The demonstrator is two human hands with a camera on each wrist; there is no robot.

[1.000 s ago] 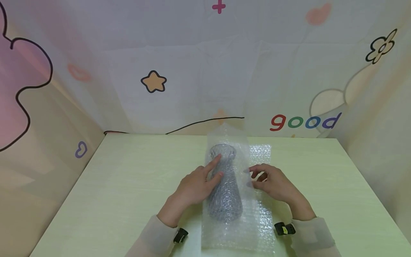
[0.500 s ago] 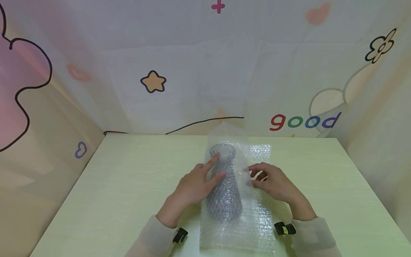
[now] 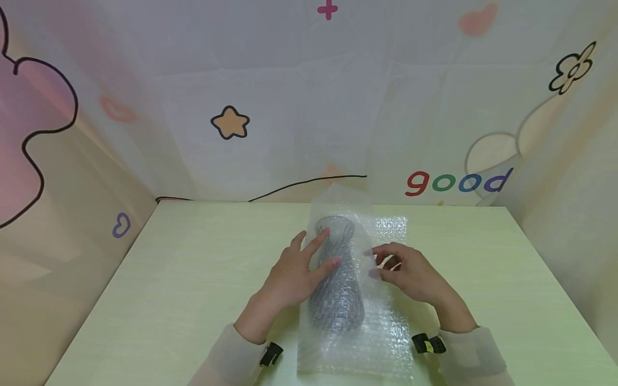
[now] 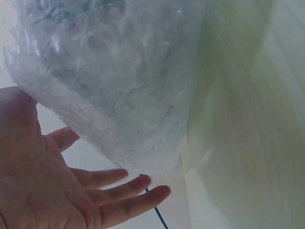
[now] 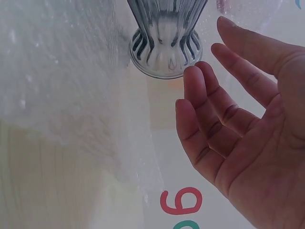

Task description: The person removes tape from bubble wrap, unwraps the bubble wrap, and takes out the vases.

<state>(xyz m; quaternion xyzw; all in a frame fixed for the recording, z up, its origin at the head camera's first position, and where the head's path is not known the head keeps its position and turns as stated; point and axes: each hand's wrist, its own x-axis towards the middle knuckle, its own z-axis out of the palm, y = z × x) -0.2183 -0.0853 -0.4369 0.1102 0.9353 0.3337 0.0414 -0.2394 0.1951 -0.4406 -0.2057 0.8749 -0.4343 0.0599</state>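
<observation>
A ribbed clear glass vase [image 5: 167, 43] lies on its side, mouth toward the backdrop. Bubble wrap [image 3: 374, 321] is folded over it, so in the head view the vase shows through as a grey shape. My left hand [image 3: 294, 273] rests against the wrap with spread fingers, index fingertip near the vase's neck and thumb at its middle. In the left wrist view, the wrap [image 4: 119, 90] bulges beside that hand's open palm. My right hand [image 3: 410, 271] is at the flap's right edge; film overlaps its index and thumb tips, which stand apart. Its other fingers [image 5: 193, 88] curve loosely near the vase's rim.
The pale wooden table [image 3: 203, 268] extends on both sides of the wrap. A strip of wrap lies flat to the right of the flap. Behind stands a printed cloth backdrop [image 3: 289, 107], and the wrap's far end overlaps it in the head view.
The wrap's lower left edge has shifted slightly left. My left fingers have spread, with another finger now raised beside the index. My right hand has barely moved.
</observation>
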